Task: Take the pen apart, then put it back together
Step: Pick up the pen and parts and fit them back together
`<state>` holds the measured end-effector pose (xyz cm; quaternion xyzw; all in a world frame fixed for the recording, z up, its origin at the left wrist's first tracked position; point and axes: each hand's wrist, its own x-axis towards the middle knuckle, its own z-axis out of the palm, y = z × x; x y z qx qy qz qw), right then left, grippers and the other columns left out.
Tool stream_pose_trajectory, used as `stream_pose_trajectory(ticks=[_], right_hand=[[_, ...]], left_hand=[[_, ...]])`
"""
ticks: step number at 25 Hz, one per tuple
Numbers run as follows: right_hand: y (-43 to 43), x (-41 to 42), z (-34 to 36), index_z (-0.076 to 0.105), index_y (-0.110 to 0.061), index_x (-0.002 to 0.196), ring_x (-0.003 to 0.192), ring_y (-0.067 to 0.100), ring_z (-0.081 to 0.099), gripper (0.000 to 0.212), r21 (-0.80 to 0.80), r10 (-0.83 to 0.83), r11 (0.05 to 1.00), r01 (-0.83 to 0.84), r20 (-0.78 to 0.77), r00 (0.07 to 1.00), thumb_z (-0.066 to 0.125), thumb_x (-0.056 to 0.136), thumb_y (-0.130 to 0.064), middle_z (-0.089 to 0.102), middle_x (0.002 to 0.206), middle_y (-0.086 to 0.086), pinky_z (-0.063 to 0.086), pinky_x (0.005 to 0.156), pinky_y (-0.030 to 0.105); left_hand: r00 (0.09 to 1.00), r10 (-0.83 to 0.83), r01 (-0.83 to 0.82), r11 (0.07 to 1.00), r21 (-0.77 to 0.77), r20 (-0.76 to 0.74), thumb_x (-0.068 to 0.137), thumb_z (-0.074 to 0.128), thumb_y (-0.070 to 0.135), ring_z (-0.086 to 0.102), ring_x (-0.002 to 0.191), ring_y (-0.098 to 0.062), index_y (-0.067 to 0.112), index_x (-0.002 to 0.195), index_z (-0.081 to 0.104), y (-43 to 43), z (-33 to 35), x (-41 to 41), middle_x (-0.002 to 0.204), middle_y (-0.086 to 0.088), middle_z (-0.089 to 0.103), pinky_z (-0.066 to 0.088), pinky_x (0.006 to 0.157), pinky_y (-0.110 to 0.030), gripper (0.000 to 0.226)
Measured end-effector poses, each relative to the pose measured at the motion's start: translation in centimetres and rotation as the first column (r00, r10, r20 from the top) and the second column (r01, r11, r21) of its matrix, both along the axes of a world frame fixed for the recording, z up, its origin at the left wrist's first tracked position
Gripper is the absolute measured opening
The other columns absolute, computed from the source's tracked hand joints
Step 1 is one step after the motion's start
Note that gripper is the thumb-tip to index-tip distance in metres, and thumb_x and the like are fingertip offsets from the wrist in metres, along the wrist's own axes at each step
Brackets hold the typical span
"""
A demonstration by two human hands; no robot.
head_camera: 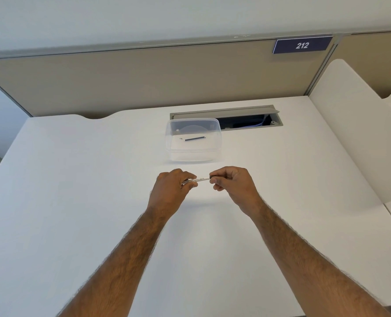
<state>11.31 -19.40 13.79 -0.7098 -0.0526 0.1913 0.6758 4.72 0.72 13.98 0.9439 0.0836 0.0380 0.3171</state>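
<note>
A white pen barrel (pixel 201 179) with small printed text lies level between my two hands, a little above the white desk. My left hand (pixel 175 187) pinches its left end, where a clear tip part shows between the fingers. My right hand (pixel 232 181) pinches the dark right end. Farther back stands a clear plastic container (pixel 193 154); inside it lie a thin dark refill (pixel 195 138) and a tiny pale part (pixel 180 138) to its left.
The white desk (pixel 98 202) spreads wide on both sides of my arms. Behind the container an open cable hatch (pixel 247 122) is sunk into the desk. A beige partition with a "212" sign (pixel 302 45) closes the back; a white divider (pixel 354 133) stands at right.
</note>
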Motion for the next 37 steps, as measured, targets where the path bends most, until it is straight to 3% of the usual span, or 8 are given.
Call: stream_pose_trajectory(ticks=[6, 14, 26, 28, 30, 33, 35, 37], right_hand=[[0.1, 0.2, -0.4, 0.078, -0.005, 0.091, 0.063, 0.021, 0.068, 0.014, 0.010, 0.011, 1.000, -0.011, 0.007, 1.000, 0.068, 0.086, 0.004, 0.076, 0.074, 0.006, 0.056, 0.063, 0.027], [-0.4, 0.0, -0.8, 0.077, -0.004, 0.087, 0.062, 0.019, 0.067, 0.012, -0.001, -0.008, 1.000, 0.008, 0.017, 1.000, 0.067, 0.087, 0.003, 0.074, 0.072, 0.005, 0.056, 0.061, 0.027], [-0.7, 0.6, -0.2, 0.076, 0.000, 0.087, 0.059, 0.018, 0.065, 0.012, 0.012, -0.023, 1.000, 0.022, 0.022, 0.999, 0.065, 0.089, 0.005, 0.073, 0.070, 0.007, 0.056, 0.059, 0.026], [-0.7, 0.7, -0.1, 0.076, 0.001, 0.088, 0.059, 0.018, 0.065, 0.011, 0.012, -0.026, 1.000, 0.025, 0.026, 0.999, 0.065, 0.089, 0.005, 0.073, 0.070, 0.007, 0.055, 0.059, 0.026], [-0.7, 0.8, 0.0, 0.076, 0.001, 0.088, 0.059, 0.018, 0.065, 0.011, 0.009, -0.026, 1.000, 0.026, 0.033, 0.999, 0.065, 0.089, 0.005, 0.073, 0.069, 0.007, 0.055, 0.059, 0.025], [-0.7, 1.0, 0.1, 0.076, 0.000, 0.088, 0.059, 0.019, 0.065, 0.012, 0.013, -0.022, 1.000, 0.021, 0.035, 0.999, 0.065, 0.089, 0.005, 0.073, 0.070, 0.007, 0.055, 0.059, 0.025], [-0.5, 0.9, 0.1, 0.076, -0.001, 0.088, 0.060, 0.019, 0.065, 0.012, 0.018, -0.022, 1.000, 0.022, 0.035, 0.999, 0.065, 0.089, 0.005, 0.072, 0.070, 0.007, 0.055, 0.059, 0.026], [-0.4, 0.9, 0.0, 0.076, -0.002, 0.088, 0.060, 0.019, 0.065, 0.013, 0.023, -0.024, 0.999, 0.023, 0.037, 0.999, 0.065, 0.089, 0.005, 0.073, 0.070, 0.007, 0.055, 0.059, 0.026]], left_hand=[[0.995, -0.091, 0.096, 0.990, 0.104, -0.046, 0.097, 0.059, 0.042, 0.056, 0.079, -0.014, 0.029, 0.091, 0.072, 0.1, 0.2, 0.1, 0.077, 0.011, 0.062, 0.036, 0.059, -0.026, 0.020], [0.976, -0.185, 0.195, 0.977, 0.089, -0.115, 0.107, 0.045, 0.035, 0.053, 0.092, -0.023, 0.022, 0.102, 0.069, -0.2, 0.6, 0.2, 0.086, 0.007, 0.058, 0.050, 0.078, -0.043, 0.028], [0.983, -0.175, 0.180, 0.977, 0.115, -0.051, 0.101, 0.057, 0.030, 0.053, 0.094, -0.019, 0.024, 0.096, 0.070, -0.6, 1.4, 1.3, 0.089, 0.008, 0.059, 0.048, 0.078, -0.038, 0.015], [0.988, -0.148, 0.151, 0.984, 0.100, -0.036, 0.098, 0.062, 0.032, 0.051, 0.098, -0.013, 0.026, 0.096, 0.069, -0.5, 1.2, 1.3, 0.091, 0.011, 0.061, 0.046, 0.090, -0.033, 0.010], [0.985, -0.169, 0.172, 0.982, 0.079, -0.037, 0.100, 0.059, 0.033, 0.051, 0.101, -0.007, 0.026, 0.102, 0.071, -0.2, 1.2, 1.3, 0.096, 0.011, 0.067, 0.029, 0.111, -0.027, 0.014], [0.973, -0.223, 0.229, 0.965, 0.129, -0.056, 0.104, 0.053, 0.029, 0.060, 0.098, -0.011, 0.024, 0.108, 0.072, -0.1, 1.5, 1.5, 0.095, 0.010, 0.068, 0.018, 0.122, -0.033, 0.020], [0.983, -0.174, 0.180, 0.977, 0.111, -0.060, 0.100, 0.058, 0.027, 0.056, 0.102, -0.014, 0.029, 0.096, 0.067, -0.3, 1.7, 1.6, 0.088, 0.017, 0.061, 0.035, 0.113, -0.042, 0.010], [0.989, -0.124, 0.131, 0.988, 0.085, -0.079, 0.096, 0.064, 0.029, 0.051, 0.102, -0.016, 0.033, 0.087, 0.057, -0.5, 1.9, 1.5, 0.085, 0.020, 0.055, 0.050, 0.089, -0.046, 0.012]])
